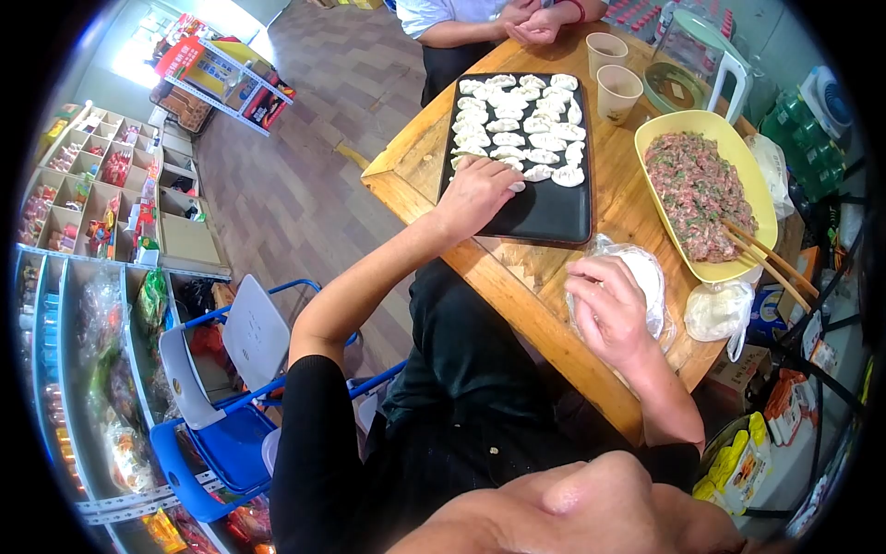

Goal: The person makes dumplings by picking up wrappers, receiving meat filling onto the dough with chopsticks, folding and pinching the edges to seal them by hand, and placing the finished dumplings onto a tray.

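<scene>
My left hand [477, 194] is over the near-left part of a black tray [544, 214], fingers closed down on a dumpling [517, 186] whose white edge shows at the fingertips. Several pale folded dumplings [508, 139] lie in rows on the tray beyond it. My right hand [609, 309] hovers by a stack of round white wrappers [646, 282] in clear plastic. Its fingers are loosely bent and a little apart, with nothing visible in them. To the right stands a yellow bowl [765, 185] of minced meat filling [697, 189] with green bits, and chopsticks [766, 249] rest in it.
Two paper cups [618, 92] and a clear lidded container [683, 78] stand at the far side of the wooden table [415, 152]. A tied plastic bag [718, 312] sits near the bowl. Another person's hands [535, 20] are across the table. A blue folding chair [231, 443] stands left.
</scene>
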Tool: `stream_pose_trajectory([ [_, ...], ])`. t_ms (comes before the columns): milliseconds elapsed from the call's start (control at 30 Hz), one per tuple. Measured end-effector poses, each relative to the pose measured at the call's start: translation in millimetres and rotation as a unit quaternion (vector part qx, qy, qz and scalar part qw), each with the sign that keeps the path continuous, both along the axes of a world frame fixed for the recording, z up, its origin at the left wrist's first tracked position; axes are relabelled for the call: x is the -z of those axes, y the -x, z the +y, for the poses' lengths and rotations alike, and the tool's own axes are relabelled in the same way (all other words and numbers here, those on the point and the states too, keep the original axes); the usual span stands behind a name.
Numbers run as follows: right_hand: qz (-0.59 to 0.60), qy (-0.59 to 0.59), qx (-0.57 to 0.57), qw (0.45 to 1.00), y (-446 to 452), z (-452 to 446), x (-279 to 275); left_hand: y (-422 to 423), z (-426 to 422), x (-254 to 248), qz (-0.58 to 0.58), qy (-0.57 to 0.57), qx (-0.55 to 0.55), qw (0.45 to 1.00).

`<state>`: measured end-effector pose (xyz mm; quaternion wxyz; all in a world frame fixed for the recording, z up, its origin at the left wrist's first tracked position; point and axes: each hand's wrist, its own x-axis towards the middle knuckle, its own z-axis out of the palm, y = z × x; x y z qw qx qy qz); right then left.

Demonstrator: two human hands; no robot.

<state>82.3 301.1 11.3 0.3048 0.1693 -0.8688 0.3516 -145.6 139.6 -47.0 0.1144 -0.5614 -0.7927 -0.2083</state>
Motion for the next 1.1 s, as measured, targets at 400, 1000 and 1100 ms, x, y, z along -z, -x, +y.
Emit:
stream_pose_trajectory([
  [400,-0.026,0.018,-0.239,0.970,-21,-37,23,-36,10,-31,0.038,-0.080,-0.030,0.996],
  [1000,0.016,0.030,-0.273,0.961,-28,-49,28,-141,69,-24,-0.092,-0.023,0.257,0.962],
  [1100,0.011,0.028,-0.269,0.963,-29,-49,26,-141,69,-23,-0.106,-0.028,0.264,0.958],
])
